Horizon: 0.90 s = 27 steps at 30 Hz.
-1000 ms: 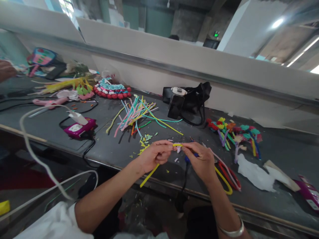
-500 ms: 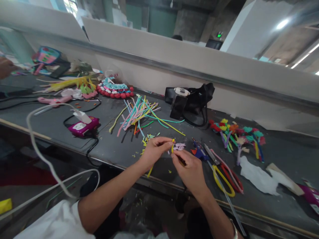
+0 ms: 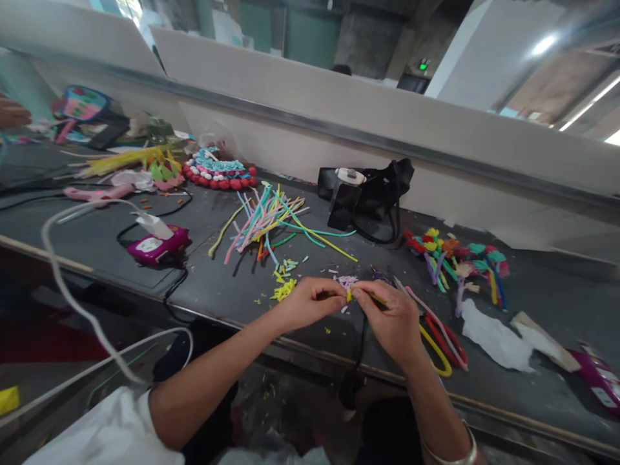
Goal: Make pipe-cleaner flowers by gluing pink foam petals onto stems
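Note:
My left hand (image 3: pixel 310 302) and my right hand (image 3: pixel 391 318) meet over the front of the dark table, fingertips almost touching. A short yellow strip, apparently a pipe cleaner (image 3: pixel 349 296), is pinched between both sets of fingers. More yellow shows under the right fingers, partly hidden. Small lilac cut pieces (image 3: pixel 347 281) lie just behind the fingertips. Beside the left wrist is a heap of yellow cut pieces (image 3: pixel 283 290), with pale green bits (image 3: pixel 289 265) behind it. A loose bundle of long coloured pipe cleaners (image 3: pixel 264 219) lies further back.
Scissors with yellow (image 3: pixel 440 354) and red handles (image 3: pixel 455 342) lie right of my right hand. Several colourful flower-like pieces (image 3: pixel 458 255), white tissue (image 3: pixel 494 336) and a black bag (image 3: pixel 382 190) lie beyond. Left are a purple power socket (image 3: pixel 159 245), white cable (image 3: pixel 72 294) and pink glue gun (image 3: pixel 99 194).
Both hands have shifted right and slightly lower. The yellow strip shows less between the fingertips. The yellow heap by the left wrist is now uncovered, while the right hand covers more of the tools.

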Available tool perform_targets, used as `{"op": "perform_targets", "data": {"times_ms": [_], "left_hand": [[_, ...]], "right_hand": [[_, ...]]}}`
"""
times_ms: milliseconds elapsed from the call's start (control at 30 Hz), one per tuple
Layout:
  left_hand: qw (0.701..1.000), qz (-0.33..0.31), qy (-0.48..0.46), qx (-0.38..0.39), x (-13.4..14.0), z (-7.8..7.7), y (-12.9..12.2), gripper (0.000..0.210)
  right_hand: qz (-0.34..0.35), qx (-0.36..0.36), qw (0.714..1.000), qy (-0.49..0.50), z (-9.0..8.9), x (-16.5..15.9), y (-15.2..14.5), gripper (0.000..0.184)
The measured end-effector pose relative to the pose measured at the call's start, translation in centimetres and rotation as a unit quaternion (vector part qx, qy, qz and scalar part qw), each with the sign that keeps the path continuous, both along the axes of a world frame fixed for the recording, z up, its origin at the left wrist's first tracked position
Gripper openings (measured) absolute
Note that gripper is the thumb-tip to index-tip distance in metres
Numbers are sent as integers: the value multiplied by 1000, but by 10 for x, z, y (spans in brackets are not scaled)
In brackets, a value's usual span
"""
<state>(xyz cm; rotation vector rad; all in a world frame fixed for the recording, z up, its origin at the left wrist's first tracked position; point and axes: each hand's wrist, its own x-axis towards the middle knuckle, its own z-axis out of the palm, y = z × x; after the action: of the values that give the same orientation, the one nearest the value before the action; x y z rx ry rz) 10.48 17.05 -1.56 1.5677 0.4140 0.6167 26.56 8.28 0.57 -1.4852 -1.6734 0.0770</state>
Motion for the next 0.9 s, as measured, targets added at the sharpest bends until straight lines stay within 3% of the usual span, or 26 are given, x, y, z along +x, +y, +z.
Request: {"op": "perform_targets", "data": {"times_ms": [233, 400, 600, 900], "left_hand": [[982, -13, -36, -187, -2, 2, -1, 26], [949, -36, -47, -311, -6, 3, 1, 22], [927, -83, -62, -361, -8, -2, 6, 15], [906, -100, -45, -409, -9, -4, 8, 18]], "right_hand": [[-9, -26, 997, 67, -1, -4, 3, 13], [57, -39, 997, 39, -2, -3, 4, 17], [117, -71, 989, 58, -4, 1, 5, 18], [132, -140, 968, 159, -4, 4, 4, 12]]}}
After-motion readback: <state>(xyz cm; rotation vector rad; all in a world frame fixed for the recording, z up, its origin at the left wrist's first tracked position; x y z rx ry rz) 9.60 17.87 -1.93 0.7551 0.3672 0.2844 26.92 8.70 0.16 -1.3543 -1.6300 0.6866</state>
